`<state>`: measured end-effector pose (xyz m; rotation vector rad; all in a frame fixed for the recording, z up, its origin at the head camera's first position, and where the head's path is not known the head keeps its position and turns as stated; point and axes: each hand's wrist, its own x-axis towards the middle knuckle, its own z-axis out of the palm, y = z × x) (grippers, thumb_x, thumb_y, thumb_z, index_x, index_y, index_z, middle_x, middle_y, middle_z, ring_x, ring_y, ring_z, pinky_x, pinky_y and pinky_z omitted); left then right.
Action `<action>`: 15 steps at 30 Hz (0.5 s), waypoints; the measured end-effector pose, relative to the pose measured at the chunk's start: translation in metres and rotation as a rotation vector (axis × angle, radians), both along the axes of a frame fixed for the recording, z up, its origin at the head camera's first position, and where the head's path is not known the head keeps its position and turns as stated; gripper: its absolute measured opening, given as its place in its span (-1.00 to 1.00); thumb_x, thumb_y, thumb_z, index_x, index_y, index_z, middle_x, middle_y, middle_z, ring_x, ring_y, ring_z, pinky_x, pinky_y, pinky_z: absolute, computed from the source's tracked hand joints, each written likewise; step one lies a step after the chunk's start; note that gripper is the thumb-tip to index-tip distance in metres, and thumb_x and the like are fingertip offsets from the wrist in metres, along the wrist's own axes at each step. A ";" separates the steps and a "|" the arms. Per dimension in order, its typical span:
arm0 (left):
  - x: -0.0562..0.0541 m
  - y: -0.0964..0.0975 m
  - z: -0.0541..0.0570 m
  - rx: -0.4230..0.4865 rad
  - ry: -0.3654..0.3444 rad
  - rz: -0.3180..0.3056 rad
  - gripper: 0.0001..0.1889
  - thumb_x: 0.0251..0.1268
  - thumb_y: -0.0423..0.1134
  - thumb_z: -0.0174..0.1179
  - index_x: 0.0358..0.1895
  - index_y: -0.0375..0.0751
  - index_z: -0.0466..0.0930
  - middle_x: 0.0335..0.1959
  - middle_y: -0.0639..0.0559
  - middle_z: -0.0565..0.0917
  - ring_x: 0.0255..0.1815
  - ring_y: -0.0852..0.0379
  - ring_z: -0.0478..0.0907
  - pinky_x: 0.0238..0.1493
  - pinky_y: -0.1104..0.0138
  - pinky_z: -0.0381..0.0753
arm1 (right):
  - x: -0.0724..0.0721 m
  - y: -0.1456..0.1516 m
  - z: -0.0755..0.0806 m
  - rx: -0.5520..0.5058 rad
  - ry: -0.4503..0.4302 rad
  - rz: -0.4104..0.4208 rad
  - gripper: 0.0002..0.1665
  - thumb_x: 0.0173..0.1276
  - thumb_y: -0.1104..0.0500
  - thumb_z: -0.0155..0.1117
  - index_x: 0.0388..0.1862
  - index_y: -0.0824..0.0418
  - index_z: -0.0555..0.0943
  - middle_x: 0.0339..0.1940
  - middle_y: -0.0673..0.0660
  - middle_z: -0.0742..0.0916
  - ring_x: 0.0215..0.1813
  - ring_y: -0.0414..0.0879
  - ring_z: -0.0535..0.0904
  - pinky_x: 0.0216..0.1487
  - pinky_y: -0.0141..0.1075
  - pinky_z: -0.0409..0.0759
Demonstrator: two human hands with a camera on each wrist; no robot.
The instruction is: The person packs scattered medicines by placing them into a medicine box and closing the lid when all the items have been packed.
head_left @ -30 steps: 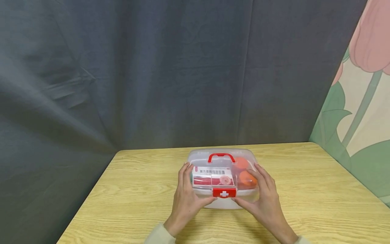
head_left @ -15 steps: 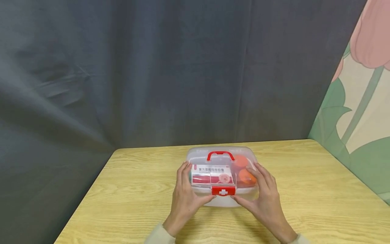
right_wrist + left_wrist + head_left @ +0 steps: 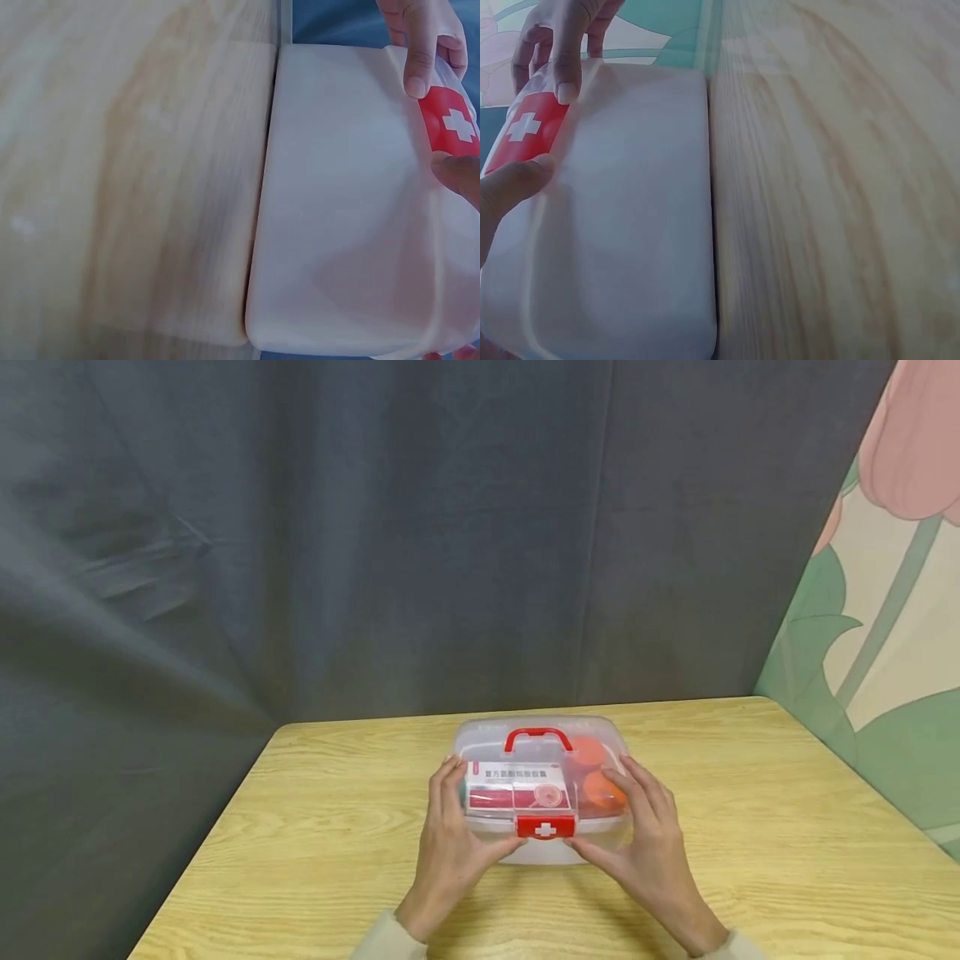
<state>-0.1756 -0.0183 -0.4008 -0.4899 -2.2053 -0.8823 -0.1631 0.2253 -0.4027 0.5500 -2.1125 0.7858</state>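
Note:
A translucent plastic first-aid box [image 3: 487,733] sits on the wooden table with its lid down. Its red handle [image 3: 537,732] lies toward the back, and a red latch [image 3: 546,827] with a white cross closes the front. My left hand [image 3: 448,857] grips the box's left side, fingers over the lid, thumb tip at the latch's lower left corner. Mirroring it, my right hand [image 3: 647,841] holds the right side with its thumb at the latch's other corner. Through the lid show a white and red medicine carton [image 3: 517,787] and two orange round things [image 3: 603,789]. Both wrist views show the box's pale front wall [image 3: 637,202].
The light wooden table [image 3: 315,827] extends around the box on all sides. Behind it hangs a dark grey curtain [image 3: 450,543], which also runs down the left. On the right stands a wall with a painted tulip pattern [image 3: 900,635].
The head view has shifted slightly, so box, hands and table appear a little higher and further left. Both hands keep the same hold, and the latch looks unchanged.

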 end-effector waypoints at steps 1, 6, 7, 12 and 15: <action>0.000 0.000 -0.001 0.003 -0.005 -0.008 0.12 -0.40 0.03 0.67 0.31 -0.32 0.21 0.35 -0.15 0.27 0.32 -0.05 0.26 0.11 0.16 0.53 | 0.000 0.000 0.000 0.003 -0.003 -0.002 0.06 -0.25 -0.10 0.72 0.25 0.25 0.48 0.40 0.23 0.39 0.28 0.19 0.31 0.24 -0.64 0.10; -0.001 -0.001 -0.002 0.018 -0.019 -0.047 0.15 -0.39 0.05 0.66 0.34 -0.31 0.18 0.39 -0.13 0.22 0.32 -0.03 0.24 0.16 0.15 0.49 | 0.002 0.001 0.001 0.016 -0.019 -0.016 0.18 -0.46 0.12 0.80 0.29 0.22 0.46 0.41 0.21 0.38 0.28 0.19 0.31 0.20 -0.21 0.46; -0.002 -0.001 -0.002 0.018 -0.017 -0.052 0.15 -0.38 0.06 0.66 0.35 -0.30 0.17 0.40 -0.13 0.21 0.32 -0.02 0.24 0.16 0.16 0.49 | 0.002 0.001 0.001 0.015 -0.025 -0.016 0.19 -0.47 0.14 0.80 0.29 0.21 0.45 0.41 0.21 0.38 0.29 0.19 0.30 0.14 -0.08 0.51; -0.005 -0.002 -0.002 0.006 0.002 -0.052 0.19 -0.40 0.10 0.65 0.38 -0.27 0.14 0.43 -0.12 0.18 0.33 -0.01 0.23 0.19 0.14 0.47 | 0.002 0.000 0.004 -0.003 -0.048 0.000 0.17 -0.45 0.18 0.79 0.30 0.20 0.45 0.41 0.22 0.38 0.30 0.20 0.29 -0.04 0.25 0.54; -0.006 -0.003 -0.002 0.000 -0.015 -0.054 0.21 -0.40 0.10 0.65 0.40 -0.25 0.12 0.46 -0.10 0.15 0.35 -0.01 0.20 0.17 0.12 0.48 | 0.001 0.000 0.005 -0.007 -0.068 0.003 0.16 -0.42 0.14 0.79 0.29 0.20 0.45 0.41 0.22 0.38 0.32 0.19 0.27 -0.03 0.27 0.53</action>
